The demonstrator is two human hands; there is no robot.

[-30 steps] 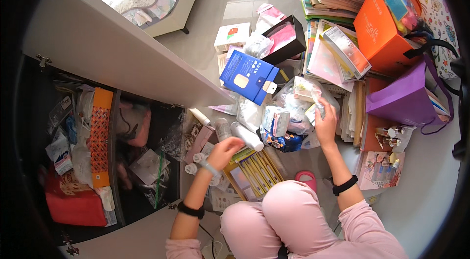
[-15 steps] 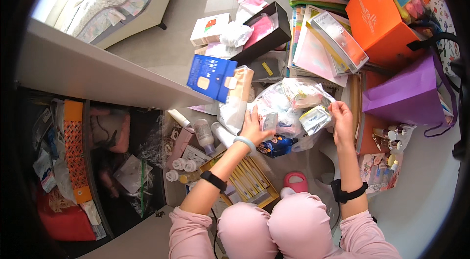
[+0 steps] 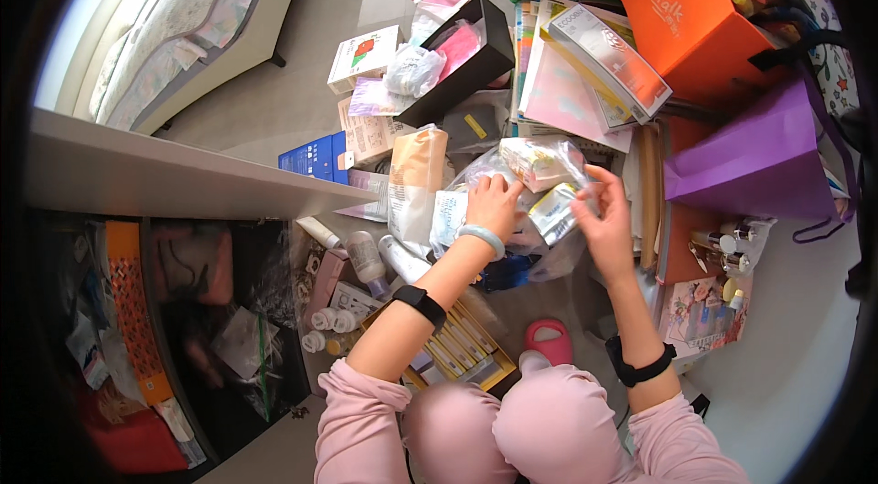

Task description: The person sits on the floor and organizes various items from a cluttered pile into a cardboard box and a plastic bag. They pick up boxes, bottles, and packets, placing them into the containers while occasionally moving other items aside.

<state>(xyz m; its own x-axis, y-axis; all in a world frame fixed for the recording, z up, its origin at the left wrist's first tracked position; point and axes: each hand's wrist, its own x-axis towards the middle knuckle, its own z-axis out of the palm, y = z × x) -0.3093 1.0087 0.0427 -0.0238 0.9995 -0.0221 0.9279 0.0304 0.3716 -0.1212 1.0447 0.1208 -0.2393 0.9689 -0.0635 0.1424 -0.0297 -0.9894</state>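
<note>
A clear plastic bag [image 3: 560, 257] full of small packs lies on the floor before my knees. My left hand [image 3: 494, 210] presses down into its contents, fingers bent and somewhat apart, their tips hidden. Beside it is a white packet with blue print [image 3: 448, 217]. My right hand [image 3: 605, 221] is at the bag's right rim, fingers curled over the film, thumb close to a white-and-yellow box [image 3: 554, 215]. A patterned pack [image 3: 540, 162] sits at the top of the bag. Under my left wrist shows a dark blue pack [image 3: 505, 272].
Left of the bag stand bottles [image 3: 366, 260] and a beige pack [image 3: 416, 178]. A black box [image 3: 471, 59] is farther off. An orange box [image 3: 695, 13] and a purple bag [image 3: 745, 155] stand right. An open cabinet door [image 3: 201, 164] juts in; a yellow tray [image 3: 462, 342] lies near my knees.
My left hand has moved deeper into the bag with its fingers bent down. My right hand has shifted left, closer to the white-and-yellow box. The view has moved slightly too.
</note>
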